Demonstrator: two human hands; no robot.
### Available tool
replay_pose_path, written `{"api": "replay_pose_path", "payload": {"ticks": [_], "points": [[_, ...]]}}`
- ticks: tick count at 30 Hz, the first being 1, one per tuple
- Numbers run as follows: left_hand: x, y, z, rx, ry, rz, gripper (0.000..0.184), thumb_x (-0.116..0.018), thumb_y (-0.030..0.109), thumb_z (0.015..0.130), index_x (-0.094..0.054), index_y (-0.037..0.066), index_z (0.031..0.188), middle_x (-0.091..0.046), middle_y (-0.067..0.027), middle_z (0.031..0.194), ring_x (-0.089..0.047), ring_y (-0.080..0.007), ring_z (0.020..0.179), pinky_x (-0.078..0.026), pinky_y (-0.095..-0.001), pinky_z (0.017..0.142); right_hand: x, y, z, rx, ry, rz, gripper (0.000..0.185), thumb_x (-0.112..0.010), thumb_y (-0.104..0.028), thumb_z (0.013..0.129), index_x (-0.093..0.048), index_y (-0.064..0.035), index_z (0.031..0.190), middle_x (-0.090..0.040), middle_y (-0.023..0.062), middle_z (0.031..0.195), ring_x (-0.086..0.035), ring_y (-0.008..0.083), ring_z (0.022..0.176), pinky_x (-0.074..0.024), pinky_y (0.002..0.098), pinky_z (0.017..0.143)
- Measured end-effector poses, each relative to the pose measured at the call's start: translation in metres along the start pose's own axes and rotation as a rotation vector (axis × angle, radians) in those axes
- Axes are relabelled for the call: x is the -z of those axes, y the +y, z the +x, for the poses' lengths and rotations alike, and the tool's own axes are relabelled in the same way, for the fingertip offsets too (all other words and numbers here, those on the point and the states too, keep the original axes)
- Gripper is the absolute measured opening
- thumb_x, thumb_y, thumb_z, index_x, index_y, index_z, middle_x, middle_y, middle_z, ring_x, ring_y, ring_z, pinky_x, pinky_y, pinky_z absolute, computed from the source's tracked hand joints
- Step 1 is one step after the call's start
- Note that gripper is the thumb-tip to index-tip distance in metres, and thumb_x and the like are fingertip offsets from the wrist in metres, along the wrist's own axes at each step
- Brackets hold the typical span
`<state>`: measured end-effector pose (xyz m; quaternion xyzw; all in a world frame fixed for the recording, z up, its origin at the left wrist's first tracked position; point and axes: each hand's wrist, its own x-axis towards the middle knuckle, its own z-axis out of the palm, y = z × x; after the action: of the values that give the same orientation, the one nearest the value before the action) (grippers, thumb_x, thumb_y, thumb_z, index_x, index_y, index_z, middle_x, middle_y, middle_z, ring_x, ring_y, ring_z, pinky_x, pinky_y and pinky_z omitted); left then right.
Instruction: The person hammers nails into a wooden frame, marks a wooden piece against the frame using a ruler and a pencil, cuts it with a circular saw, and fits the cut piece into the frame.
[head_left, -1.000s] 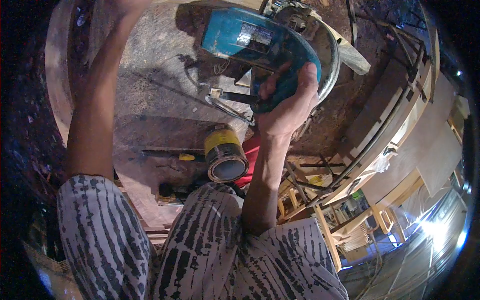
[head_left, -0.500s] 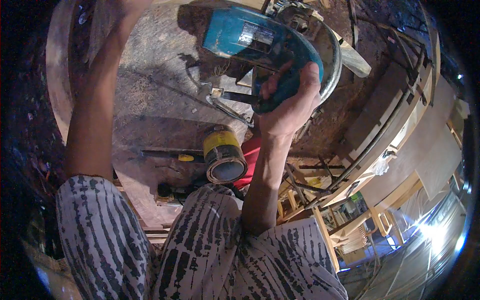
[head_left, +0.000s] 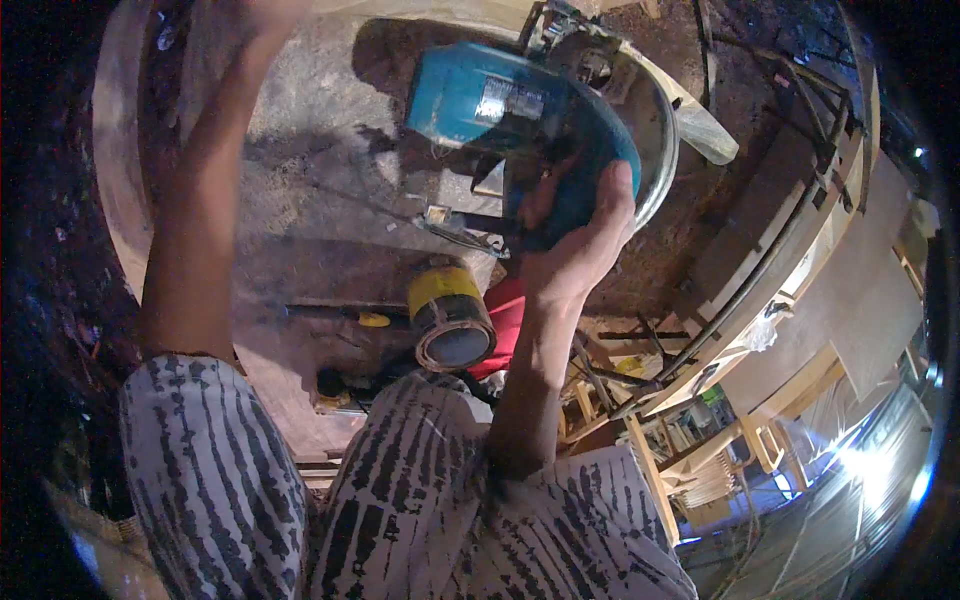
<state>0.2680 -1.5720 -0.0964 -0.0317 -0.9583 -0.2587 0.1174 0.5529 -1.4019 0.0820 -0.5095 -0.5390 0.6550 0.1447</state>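
Note:
My right hand [head_left: 580,220] is wrapped round the rear handle of a teal power saw [head_left: 480,100], with the thumb on the upper side. A curved metal guard [head_left: 662,150] borders the saw's right side. At the top edge, my left hand [head_left: 275,10] is blurred and mostly cut off, so its fingers and anything in them are hidden. Below the saw, a tin can [head_left: 445,300] with a yellow band lies tilted, its round end towards me. Something red [head_left: 507,320] shows between the can and my right forearm.
A dusty work surface [head_left: 300,210] spreads under the saw. A dark tool with a yellow part [head_left: 373,320] lies left of the can. At right stand a curved railing [head_left: 740,310], wooden frames [head_left: 765,440] and panels. Pale wood [head_left: 430,10] crosses the top.
The saw body and my right hand have moved slightly down in view. My left forearm has shifted a little and is now blurred.

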Motion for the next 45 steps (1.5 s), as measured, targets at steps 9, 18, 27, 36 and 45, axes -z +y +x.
{"api": "replay_pose_path", "payload": {"ticks": [9, 18, 27, 36, 45], "points": [[-0.026, -0.030, 0.002, -0.121, -0.024, 0.084, 0.023, -0.066, 0.014, 0.082, -0.076, -0.002, 0.095, -0.069, -0.0292, 0.085, -0.065, -0.0501, 0.084, -0.053, -0.0557, 0.080, -0.002, 0.000, -0.003, 0.033, -0.009, -0.021, 0.049, -0.049, -0.052, 0.102, -0.060, -0.0042, 0.098, -0.053, 0.0048, 0.064, -0.047, 0.0152, 0.054, -0.0366, 0.0307, 0.051], [-0.010, -0.010, 0.005, 0.062, -0.157, 0.108, 0.024, -0.066, 0.016, 0.081, -0.075, -0.005, 0.090, -0.066, -0.0349, 0.087, -0.068, -0.0508, 0.087, -0.054, -0.0577, 0.081, -0.003, -0.002, 0.001, 0.046, -0.032, -0.020, 0.048, -0.046, -0.050, 0.103, -0.059, -0.0040, 0.098, -0.053, 0.0053, 0.066, -0.046, 0.0154, 0.055, -0.0369, 0.0316, 0.051], [-0.011, -0.011, 0.002, -0.004, -0.133, 0.049, 0.037, -0.063, 0.011, 0.083, -0.071, -0.003, 0.116, -0.069, -0.0326, 0.097, -0.068, -0.0492, 0.095, -0.055, -0.0541, 0.085, -0.006, -0.001, 0.008, 0.109, 0.008, 0.018, 0.050, -0.049, -0.048, 0.105, -0.060, -0.0038, 0.086, -0.057, 0.0052, 0.061, -0.050, 0.0134, 0.051, -0.0353, 0.0282, 0.047], [-0.008, -0.008, -0.001, -0.002, -0.037, -0.010, 0.038, -0.058, 0.008, 0.086, -0.071, -0.001, 0.120, -0.071, -0.0303, 0.105, -0.068, -0.0463, 0.101, -0.054, -0.0505, 0.091, -0.011, -0.005, 0.010, 0.068, 0.003, -0.025, 0.050, -0.046, -0.050, 0.103, -0.060, -0.0030, 0.099, -0.053, 0.0059, 0.065, -0.047, 0.0156, 0.055, -0.0373, 0.0306, 0.051], [-0.019, -0.018, 0.000, -0.031, 0.019, -0.063, 0.039, -0.057, 0.006, 0.085, -0.070, 0.000, 0.121, -0.070, -0.0305, 0.108, -0.067, -0.0466, 0.103, -0.054, -0.0500, 0.092, -0.012, -0.006, 0.011, 0.068, -0.001, 0.003, 0.050, -0.047, -0.050, 0.104, -0.060, -0.0026, 0.097, -0.052, 0.0058, 0.062, -0.046, 0.0159, 0.055, -0.0378, 0.0311, 0.051]]}}
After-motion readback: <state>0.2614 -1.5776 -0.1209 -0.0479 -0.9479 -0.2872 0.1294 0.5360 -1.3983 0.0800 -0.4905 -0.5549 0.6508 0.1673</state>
